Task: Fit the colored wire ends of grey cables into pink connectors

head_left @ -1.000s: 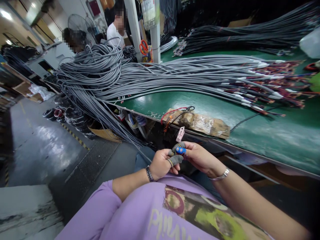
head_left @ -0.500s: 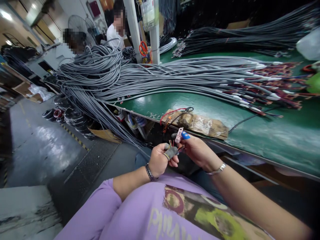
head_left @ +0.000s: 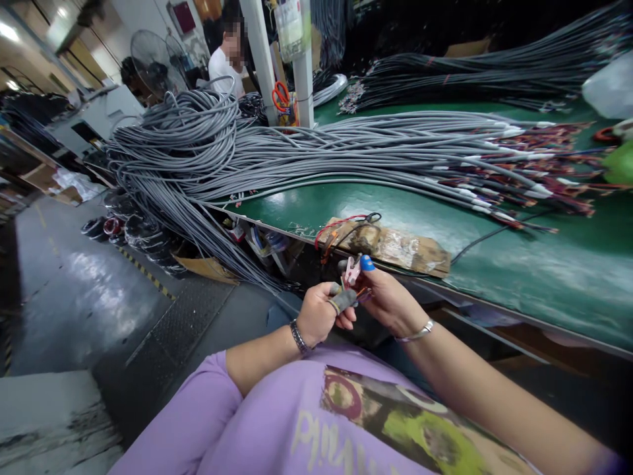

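In the head view, my left hand [head_left: 321,315], with grey covers on its thumb and a finger, is closed on a bundle of thin coloured wires [head_left: 364,292]. Close beside it, my right hand [head_left: 390,300], a blue cover on the thumb, pinches a small pale pink clip [head_left: 351,270]. The clip is tilted, its lower end against or just above the wires by my left fingertips; whether it grips a wire is too small to tell. The right hand's other fingers are mostly hidden.
Grey cables [head_left: 316,148] with bared coloured ends lie across the green table [head_left: 494,257]. At its near edge is a taped cardboard strip [head_left: 405,251] with red and black leads. Dark cables [head_left: 469,76] lie behind. Orange-handled scissors [head_left: 281,97] stand by a post. A person [head_left: 227,63] is beyond.
My right hand has shifted slightly left and turned the clip, so its two arms now show, close to the wires. My left hand has barely moved. A second person's head beyond has left view.
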`<state>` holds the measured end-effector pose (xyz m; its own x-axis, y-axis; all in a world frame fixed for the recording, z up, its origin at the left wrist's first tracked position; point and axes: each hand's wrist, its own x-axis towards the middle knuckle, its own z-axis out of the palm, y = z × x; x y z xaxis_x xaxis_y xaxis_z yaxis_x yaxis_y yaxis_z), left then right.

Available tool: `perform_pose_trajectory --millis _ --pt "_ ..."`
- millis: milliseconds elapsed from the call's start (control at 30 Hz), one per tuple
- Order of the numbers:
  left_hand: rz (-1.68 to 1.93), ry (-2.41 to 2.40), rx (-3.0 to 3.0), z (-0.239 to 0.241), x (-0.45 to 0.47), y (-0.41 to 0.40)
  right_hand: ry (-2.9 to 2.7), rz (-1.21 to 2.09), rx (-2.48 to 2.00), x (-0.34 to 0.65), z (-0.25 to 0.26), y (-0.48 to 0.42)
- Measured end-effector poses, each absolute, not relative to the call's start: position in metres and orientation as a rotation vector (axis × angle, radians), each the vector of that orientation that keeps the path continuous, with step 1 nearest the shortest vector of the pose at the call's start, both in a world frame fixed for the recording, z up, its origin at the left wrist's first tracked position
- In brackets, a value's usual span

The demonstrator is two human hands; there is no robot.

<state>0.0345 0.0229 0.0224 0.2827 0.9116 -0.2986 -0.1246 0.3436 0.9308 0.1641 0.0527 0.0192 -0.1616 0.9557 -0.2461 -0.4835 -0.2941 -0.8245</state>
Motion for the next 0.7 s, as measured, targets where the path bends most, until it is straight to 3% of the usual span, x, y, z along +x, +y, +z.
perform_pose_trajectory --millis 333,533,700 --pt "0.936 1.048 0.925 0.016 0.029 0.017 -0.599 1.823 -0.923 0.172 0.003 0.043" --pt "1.037 1.084 0.945 0.010 0.022 0.011 -0.839 1.945 -0.795 0.183 0.002 0.017" --pt "1.001 1.081 1.030 0.005 0.020 0.010 -0.997 1.616 -1.036 0.170 0.011 0.009"
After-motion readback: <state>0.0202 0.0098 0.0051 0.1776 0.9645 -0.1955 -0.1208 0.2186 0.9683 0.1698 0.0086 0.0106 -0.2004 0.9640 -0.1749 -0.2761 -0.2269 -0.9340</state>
